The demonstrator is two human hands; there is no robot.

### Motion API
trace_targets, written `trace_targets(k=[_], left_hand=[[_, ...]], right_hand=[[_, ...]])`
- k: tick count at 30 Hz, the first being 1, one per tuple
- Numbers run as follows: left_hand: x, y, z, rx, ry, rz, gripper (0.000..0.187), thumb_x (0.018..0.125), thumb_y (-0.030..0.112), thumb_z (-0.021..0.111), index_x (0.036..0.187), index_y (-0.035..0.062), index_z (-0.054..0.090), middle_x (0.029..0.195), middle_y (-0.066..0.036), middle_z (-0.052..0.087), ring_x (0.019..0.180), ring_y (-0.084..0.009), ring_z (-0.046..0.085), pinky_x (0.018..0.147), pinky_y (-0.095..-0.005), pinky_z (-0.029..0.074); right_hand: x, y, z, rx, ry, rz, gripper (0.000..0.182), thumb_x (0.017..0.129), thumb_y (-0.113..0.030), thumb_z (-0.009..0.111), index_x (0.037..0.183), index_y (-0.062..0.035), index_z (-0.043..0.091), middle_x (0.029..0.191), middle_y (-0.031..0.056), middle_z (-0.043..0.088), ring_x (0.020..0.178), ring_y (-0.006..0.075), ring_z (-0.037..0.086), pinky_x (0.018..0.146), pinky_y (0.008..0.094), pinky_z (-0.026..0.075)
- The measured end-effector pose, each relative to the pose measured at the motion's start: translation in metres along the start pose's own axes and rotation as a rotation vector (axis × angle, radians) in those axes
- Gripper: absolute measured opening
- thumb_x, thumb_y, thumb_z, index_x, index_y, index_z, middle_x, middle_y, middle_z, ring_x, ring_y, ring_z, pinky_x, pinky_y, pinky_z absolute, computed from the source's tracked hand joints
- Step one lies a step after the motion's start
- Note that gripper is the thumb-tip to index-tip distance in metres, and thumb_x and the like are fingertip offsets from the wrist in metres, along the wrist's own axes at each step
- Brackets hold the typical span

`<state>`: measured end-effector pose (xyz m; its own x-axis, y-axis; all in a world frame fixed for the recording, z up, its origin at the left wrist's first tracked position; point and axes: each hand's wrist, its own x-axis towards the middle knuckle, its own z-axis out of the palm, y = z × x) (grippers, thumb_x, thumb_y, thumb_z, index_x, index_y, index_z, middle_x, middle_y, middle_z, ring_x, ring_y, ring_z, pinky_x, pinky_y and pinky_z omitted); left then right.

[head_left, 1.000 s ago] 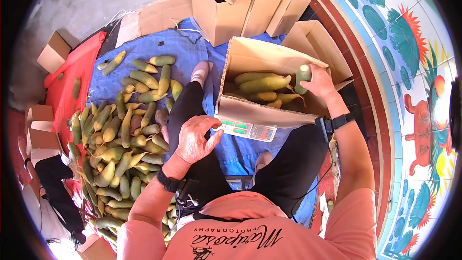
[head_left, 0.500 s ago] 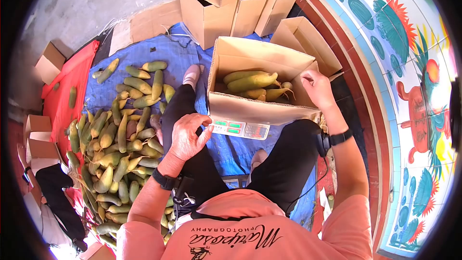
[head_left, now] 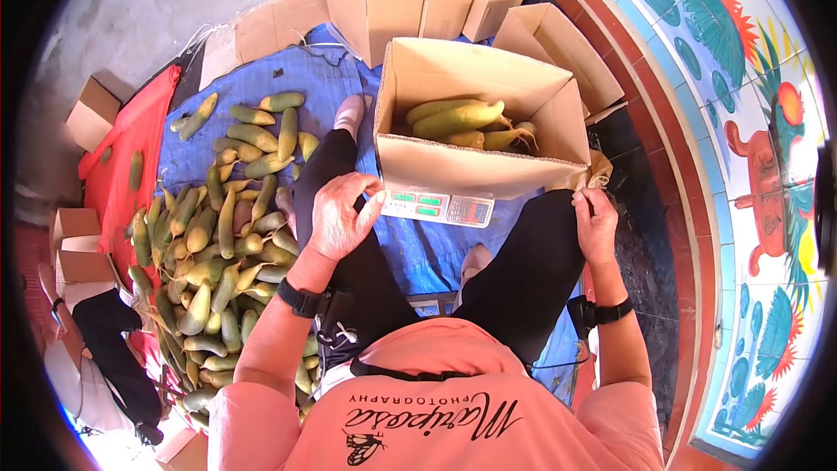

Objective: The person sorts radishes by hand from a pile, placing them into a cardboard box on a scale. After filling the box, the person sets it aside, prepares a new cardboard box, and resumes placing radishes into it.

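Several long green radishes [head_left: 458,120] lie in an open cardboard box [head_left: 479,166]. A digital scale [head_left: 436,208] with lit green displays shows at the box's front edge, largely hidden by it. My left hand [head_left: 347,214] is by the box's front left corner, beside the scale. Its fingers are loosely bent with the thumb apart, and nothing shows in them. My right hand [head_left: 596,225] is over my right knee, right of the box and clear of it. Its thumb and fingertips are pressed together; whether they hold something small cannot be made out.
A large heap of green radishes [head_left: 209,288] covers the blue tarp [head_left: 235,87] at my left. More cardboard boxes [head_left: 375,13] stand behind the filled one. A painted tile wall [head_left: 697,122] curves along the right. Another person's dark-clothed leg [head_left: 109,340] shows at lower left.
My right hand has left the box's right side and come down toward my knee. The left hand has risen slightly in view. The box and scale also appear higher in view.
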<state>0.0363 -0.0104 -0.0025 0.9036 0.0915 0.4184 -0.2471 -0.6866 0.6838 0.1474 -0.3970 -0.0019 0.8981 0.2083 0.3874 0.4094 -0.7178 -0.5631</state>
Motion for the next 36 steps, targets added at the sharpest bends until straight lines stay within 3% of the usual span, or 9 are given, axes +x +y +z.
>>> trace_targets(k=[6,34,35,36], left_hand=[[-0.001,0.000,0.001,-0.017,0.012,-0.033,0.014,0.081,0.016,0.066,0.082,0.0033,0.061,0.074,-0.009,0.063,0.071,-0.0269,0.063,0.069,-0.0357,0.049],[-0.006,-0.003,0.000,-0.093,0.048,-0.085,0.014,0.082,0.014,0.064,0.086,0.0004,0.063,0.076,-0.013,0.063,0.072,-0.0297,0.064,0.069,-0.0358,0.050],[-0.007,-0.005,-0.003,-0.090,0.026,-0.102,0.015,0.087,0.011,0.057,0.087,-0.0016,0.064,0.080,-0.011,0.065,0.074,-0.0199,0.064,0.070,-0.0300,0.050],[-0.009,-0.002,-0.007,-0.194,0.017,-0.163,0.019,0.092,0.013,0.053,0.089,-0.0017,0.064,0.083,-0.010,0.066,0.076,-0.0183,0.065,0.072,-0.0294,0.050]], right_hand=[[-0.005,-0.009,0.009,-0.188,0.021,-0.195,0.006,0.082,-0.008,0.066,0.082,-0.0036,0.062,0.077,0.0123,0.061,0.073,0.0324,0.059,0.067,0.0404,0.047],[-0.005,-0.016,0.015,-0.238,0.051,-0.235,0.006,0.081,-0.008,0.067,0.081,-0.0036,0.063,0.076,0.0134,0.060,0.073,0.0332,0.058,0.067,0.0410,0.047],[-0.005,-0.013,0.017,-0.232,0.075,-0.259,0.005,0.081,-0.007,0.067,0.082,-0.0036,0.063,0.077,0.0139,0.060,0.073,0.0332,0.058,0.067,0.0413,0.047],[-0.006,-0.013,0.016,-0.223,0.052,-0.243,0.005,0.082,-0.006,0.066,0.082,-0.0030,0.063,0.078,0.0144,0.061,0.073,0.0332,0.059,0.067,0.0412,0.048]])
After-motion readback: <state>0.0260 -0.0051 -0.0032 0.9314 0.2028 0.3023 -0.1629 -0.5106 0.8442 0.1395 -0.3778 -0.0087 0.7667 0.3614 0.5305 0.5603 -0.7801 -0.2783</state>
